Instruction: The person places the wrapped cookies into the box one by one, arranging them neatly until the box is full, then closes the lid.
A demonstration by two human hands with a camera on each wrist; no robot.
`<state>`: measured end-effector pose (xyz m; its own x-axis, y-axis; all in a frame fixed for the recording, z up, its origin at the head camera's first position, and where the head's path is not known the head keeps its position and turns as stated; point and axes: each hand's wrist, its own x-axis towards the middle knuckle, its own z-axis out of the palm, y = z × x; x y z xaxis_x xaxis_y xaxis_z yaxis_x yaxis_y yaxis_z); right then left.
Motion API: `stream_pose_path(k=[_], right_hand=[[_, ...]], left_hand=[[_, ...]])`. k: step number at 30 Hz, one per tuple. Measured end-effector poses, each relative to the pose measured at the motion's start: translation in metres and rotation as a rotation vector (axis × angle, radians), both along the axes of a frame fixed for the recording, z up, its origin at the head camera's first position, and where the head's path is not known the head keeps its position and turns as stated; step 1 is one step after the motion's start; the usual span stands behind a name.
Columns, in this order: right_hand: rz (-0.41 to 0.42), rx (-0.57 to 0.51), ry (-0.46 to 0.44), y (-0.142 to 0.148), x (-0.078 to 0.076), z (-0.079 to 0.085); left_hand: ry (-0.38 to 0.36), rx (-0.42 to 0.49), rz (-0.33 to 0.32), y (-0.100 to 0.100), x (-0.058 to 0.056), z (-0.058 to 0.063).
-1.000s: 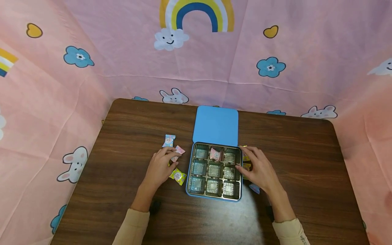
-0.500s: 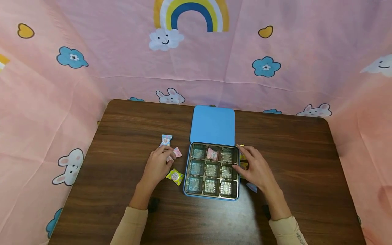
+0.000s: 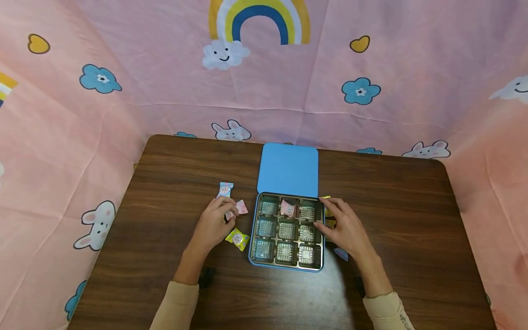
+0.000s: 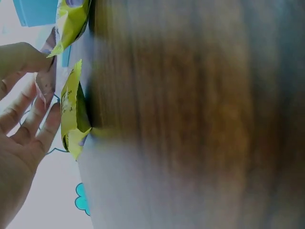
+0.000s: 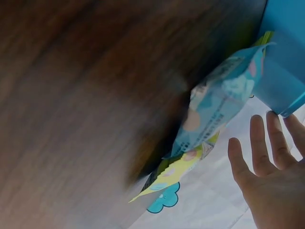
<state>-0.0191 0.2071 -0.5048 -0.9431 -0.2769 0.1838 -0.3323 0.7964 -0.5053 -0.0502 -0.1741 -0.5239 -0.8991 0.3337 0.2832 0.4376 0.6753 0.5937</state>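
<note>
My left hand is left of the tin, with thumb and fingers around a pink wrapped candy. In the left wrist view the pink candy sits between thumb and fingers, partly hidden. A yellow candy lies just below that hand, a blue candy just above. My right hand touches the tin's right rim with fairly straight fingers; in the right wrist view the hand shows spread fingers by the blue wall. One pink candy rests in the tin's top middle compartment.
The tin's blue lid lies folded back behind it. Right of the tin, partly under the right hand, are yellow candies and a blue candy. The wooden table meets a pink patterned cloth behind.
My left thumb and fingers have closed in on the pink candy, which stays near its spot. The right hand keeps its place at the tin. The head view has shifted slightly.
</note>
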Motion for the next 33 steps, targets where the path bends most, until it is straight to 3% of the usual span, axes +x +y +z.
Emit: stream_pose_path(k=[7,16,27,33], right_hand=[[-0.002,-0.006,-0.005,0.0,-0.001,-0.002],[0.0,-0.042,0.0,-0.002,-0.001,-0.004],[-0.01,-0.051,-0.013,-0.001,0.001,-0.005],[-0.017,-0.049,-0.017,-0.001,0.002,-0.007]], left_hand=[[0.061,0.045,-0.042,0.0,-0.001,0.001],[0.088,0.119,-0.069,0.001,0.002,0.009],[0.136,0.251,-0.17,0.013,0.007,0.012],[0.111,0.242,-0.183,0.016,0.009,0.014]])
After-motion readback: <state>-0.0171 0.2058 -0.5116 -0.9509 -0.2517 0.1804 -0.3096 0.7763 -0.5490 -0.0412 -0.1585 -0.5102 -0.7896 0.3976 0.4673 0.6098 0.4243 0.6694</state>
